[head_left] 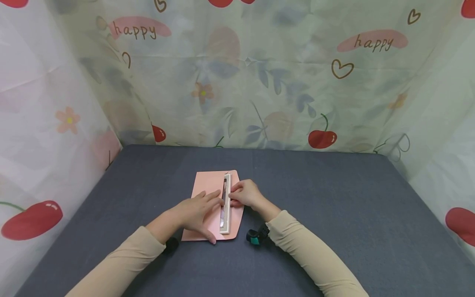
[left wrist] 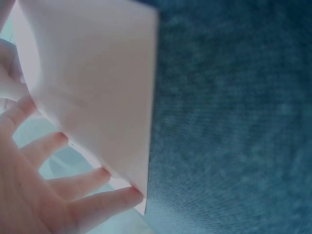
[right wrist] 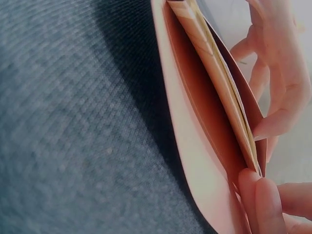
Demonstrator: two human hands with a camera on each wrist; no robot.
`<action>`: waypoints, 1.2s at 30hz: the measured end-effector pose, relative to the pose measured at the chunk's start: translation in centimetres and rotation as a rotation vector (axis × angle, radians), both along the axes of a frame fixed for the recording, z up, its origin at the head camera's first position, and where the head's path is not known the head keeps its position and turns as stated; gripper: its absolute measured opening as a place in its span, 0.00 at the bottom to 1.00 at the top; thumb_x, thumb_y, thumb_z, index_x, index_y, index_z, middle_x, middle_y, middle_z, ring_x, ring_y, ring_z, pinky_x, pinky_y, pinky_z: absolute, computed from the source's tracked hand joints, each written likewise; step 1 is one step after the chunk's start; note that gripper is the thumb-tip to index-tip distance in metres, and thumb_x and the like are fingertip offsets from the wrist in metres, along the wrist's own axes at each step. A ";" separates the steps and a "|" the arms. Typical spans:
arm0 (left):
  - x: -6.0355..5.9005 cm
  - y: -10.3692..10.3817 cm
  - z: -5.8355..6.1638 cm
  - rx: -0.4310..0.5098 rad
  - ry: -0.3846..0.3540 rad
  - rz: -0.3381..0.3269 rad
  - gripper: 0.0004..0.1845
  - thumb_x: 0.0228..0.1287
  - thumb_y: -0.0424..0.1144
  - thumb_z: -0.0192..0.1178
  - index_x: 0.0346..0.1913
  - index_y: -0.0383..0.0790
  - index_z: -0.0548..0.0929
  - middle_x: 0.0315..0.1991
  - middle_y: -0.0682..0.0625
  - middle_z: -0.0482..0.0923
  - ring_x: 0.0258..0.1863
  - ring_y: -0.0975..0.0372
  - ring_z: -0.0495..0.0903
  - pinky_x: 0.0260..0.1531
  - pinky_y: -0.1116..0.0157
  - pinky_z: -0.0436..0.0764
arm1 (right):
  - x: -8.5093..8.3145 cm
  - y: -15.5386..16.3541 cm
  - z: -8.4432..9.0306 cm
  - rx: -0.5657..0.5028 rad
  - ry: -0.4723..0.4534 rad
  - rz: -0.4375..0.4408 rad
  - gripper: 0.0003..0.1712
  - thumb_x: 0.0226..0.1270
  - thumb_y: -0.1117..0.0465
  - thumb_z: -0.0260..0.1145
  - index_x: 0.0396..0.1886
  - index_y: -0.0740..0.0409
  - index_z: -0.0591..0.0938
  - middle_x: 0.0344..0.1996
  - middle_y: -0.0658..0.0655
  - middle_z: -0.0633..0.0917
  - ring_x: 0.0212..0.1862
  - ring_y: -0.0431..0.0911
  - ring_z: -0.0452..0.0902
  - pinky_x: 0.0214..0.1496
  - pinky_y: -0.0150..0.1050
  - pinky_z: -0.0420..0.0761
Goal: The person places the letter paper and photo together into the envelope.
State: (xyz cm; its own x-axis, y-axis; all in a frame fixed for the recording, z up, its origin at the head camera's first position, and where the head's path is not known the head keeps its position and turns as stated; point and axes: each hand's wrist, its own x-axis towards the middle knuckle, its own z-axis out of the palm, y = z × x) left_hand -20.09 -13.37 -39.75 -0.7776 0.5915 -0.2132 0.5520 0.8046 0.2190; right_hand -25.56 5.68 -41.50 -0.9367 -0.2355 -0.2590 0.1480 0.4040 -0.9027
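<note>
a pink folded paper (head_left: 208, 206) lies flat on the dark grey table (head_left: 334, 206), near the middle and a little toward the front edge. a white ruler-like strip (head_left: 226, 204) lies lengthwise on the paper's right part, running from front to back. the left hand (head_left: 198, 212) rests flat on the paper with fingers straight, fingertips touching the strip's left edge, gripping nothing. the right hand (head_left: 246, 194) pinches the strip from its right side with curled fingers. in the right wrist view the paper (right wrist: 204, 146) shows as stacked layers slightly parted along one edge, the fingertips (right wrist: 263, 200) pressing there. in the left wrist view the straight fingers (left wrist: 97, 200) lie along the paper (left wrist: 97, 83). a patterned cloth (head_left: 259, 82) stands behind the table's back edge.
</note>
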 end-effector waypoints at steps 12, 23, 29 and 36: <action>0.0 -0.1 0.1 0.009 0.000 -0.005 0.54 0.31 0.75 0.65 0.66 0.55 0.63 0.75 0.48 0.48 0.68 0.36 0.56 0.53 0.38 0.70 | 0.0 -0.4 0.0 -0.003 -0.006 0.008 0.09 0.58 0.70 0.64 0.37 0.71 0.79 0.19 0.56 0.82 0.15 0.35 0.77 0.22 0.28 0.80; 0.0 -0.1 0.1 0.010 0.005 -0.011 0.55 0.31 0.74 0.66 0.66 0.54 0.62 0.75 0.47 0.48 0.68 0.36 0.56 0.54 0.38 0.70 | -0.1 -0.8 -0.1 -0.028 -0.024 0.001 0.08 0.59 0.71 0.63 0.37 0.71 0.78 0.18 0.53 0.80 0.15 0.35 0.76 0.22 0.28 0.79; 0.0 -0.1 0.2 0.012 0.004 -0.011 0.55 0.31 0.74 0.66 0.66 0.54 0.63 0.75 0.47 0.48 0.68 0.36 0.56 0.54 0.39 0.70 | -0.2 -0.9 -0.1 -0.020 -0.032 0.000 0.07 0.60 0.71 0.61 0.38 0.71 0.78 0.20 0.54 0.81 0.17 0.35 0.77 0.23 0.29 0.80; 0.0 -0.1 0.4 0.010 -0.003 -0.007 0.55 0.31 0.74 0.66 0.66 0.53 0.63 0.75 0.47 0.49 0.68 0.36 0.56 0.54 0.39 0.70 | -0.1 -1.1 0.1 -0.033 -0.048 -0.009 0.07 0.60 0.72 0.60 0.38 0.71 0.78 0.22 0.58 0.83 0.17 0.36 0.77 0.25 0.30 0.81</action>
State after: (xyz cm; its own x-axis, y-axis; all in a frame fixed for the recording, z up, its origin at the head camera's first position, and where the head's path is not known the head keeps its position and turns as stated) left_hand -20.10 -13.46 -39.39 -0.7725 0.5994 -0.2096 0.5573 0.7982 0.2287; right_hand -25.63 4.59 -41.43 -0.9258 -0.2359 -0.2955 0.1948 0.3724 -0.9074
